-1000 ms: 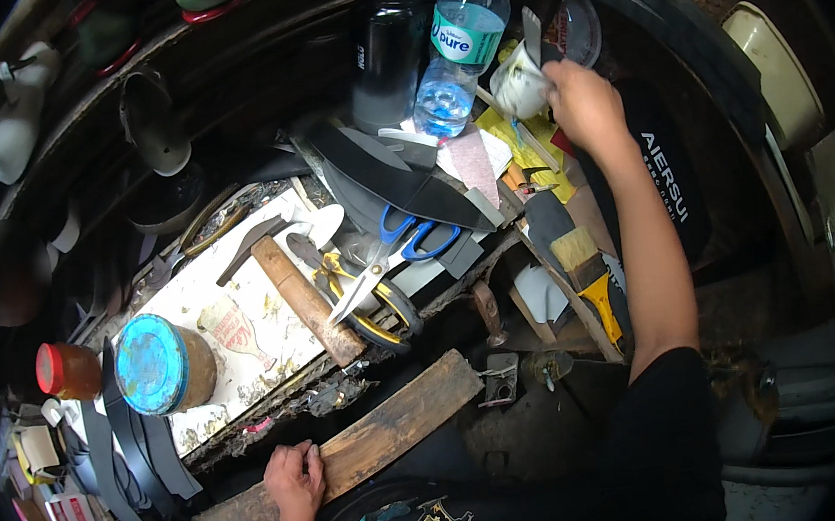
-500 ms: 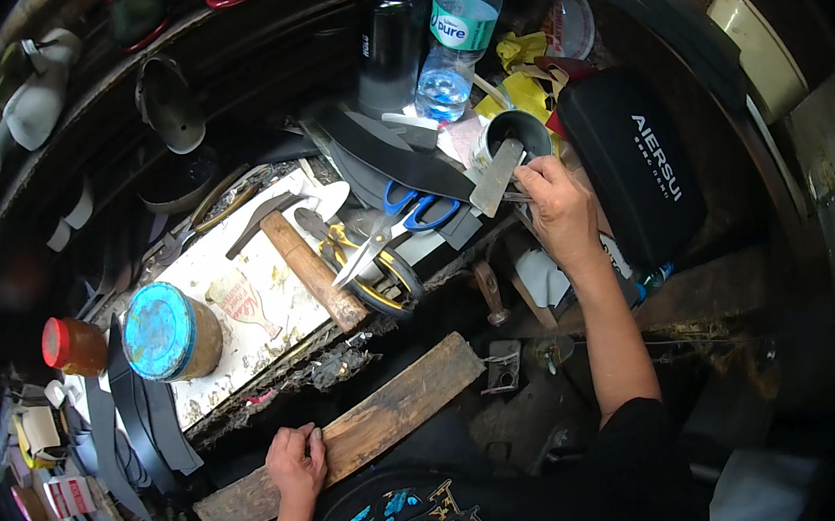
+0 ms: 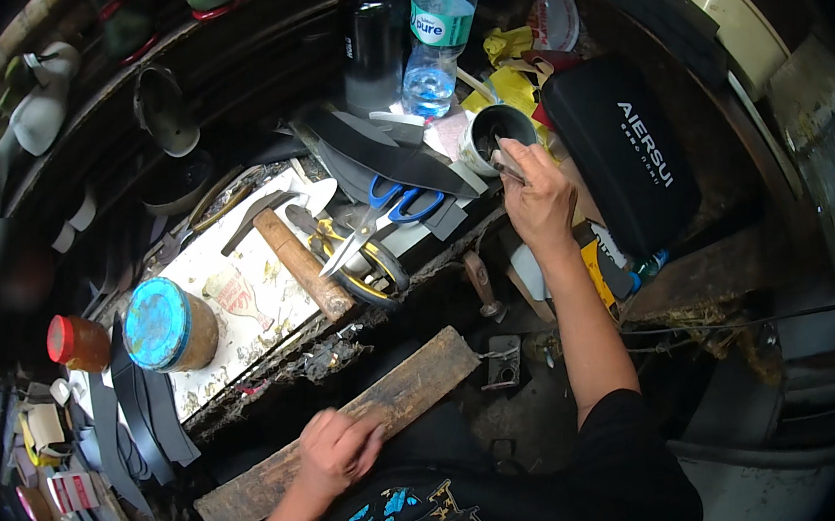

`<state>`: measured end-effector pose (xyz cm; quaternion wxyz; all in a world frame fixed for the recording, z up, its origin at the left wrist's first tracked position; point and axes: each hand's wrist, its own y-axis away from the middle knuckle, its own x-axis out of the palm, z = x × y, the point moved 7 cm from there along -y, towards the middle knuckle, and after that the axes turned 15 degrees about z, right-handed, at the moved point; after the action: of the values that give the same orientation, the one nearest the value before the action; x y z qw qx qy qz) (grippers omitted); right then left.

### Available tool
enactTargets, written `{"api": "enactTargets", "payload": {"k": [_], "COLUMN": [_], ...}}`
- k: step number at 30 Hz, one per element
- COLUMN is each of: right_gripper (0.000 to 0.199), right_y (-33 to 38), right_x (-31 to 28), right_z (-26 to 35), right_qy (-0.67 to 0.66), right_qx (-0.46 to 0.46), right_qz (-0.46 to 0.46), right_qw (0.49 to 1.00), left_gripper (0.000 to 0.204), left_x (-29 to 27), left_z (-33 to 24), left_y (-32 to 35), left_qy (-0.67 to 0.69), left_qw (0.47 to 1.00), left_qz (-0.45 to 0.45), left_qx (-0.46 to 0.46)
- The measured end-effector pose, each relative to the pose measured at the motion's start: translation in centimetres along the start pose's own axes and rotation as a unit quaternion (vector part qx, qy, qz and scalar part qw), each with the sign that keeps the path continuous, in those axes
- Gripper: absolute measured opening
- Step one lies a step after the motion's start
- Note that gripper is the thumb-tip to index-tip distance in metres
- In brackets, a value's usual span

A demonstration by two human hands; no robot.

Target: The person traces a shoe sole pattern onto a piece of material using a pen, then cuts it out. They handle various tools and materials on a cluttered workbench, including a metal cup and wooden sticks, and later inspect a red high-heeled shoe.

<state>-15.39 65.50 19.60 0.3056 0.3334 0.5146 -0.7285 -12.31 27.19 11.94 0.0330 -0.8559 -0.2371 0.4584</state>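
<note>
Head view: the right hand (image 3: 535, 199), right of frame centre, pinches a thin stick-like tool (image 3: 507, 163) in its fingers, the tip at the rim of a small dark-filled pot (image 3: 496, 132) on the cluttered desk (image 3: 243, 322). At lower centre, the left hand (image 3: 335, 449) rests with fingers curled over a worn wooden plank (image 3: 420, 386). Blue-handled scissors (image 3: 388, 211) and a hammer (image 3: 292, 257) lie left of the pot.

One hammer (image 3: 299, 260), one scissors (image 3: 383, 216), one bottle (image 3: 436, 33), two hands (image 3: 537, 199).
</note>
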Motion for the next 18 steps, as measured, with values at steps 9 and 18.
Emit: {"api": "enactTargets", "payload": {"k": [9, 18], "right_gripper": [0.023, 0.037], "right_y": [1.1, 1.4], "right_x": [-0.3, -2.5], "right_z": [-0.6, -1.3], "right_qy": [-0.078, -0.103], "right_qx": [0.009, -0.009], "right_qz": [-0.037, -0.022], "right_qw": [0.996, 0.994], "left_gripper": [0.035, 0.035], "left_x": [-3.3, 1.0], "left_z": [-1.6, 3.1], "left_y": [-27.0, -32.2], "left_qy": [-0.114, -0.047], "left_qw": [0.987, 0.996], "left_qz": [-0.046, 0.076], "left_qx": [0.108, 0.030]}}
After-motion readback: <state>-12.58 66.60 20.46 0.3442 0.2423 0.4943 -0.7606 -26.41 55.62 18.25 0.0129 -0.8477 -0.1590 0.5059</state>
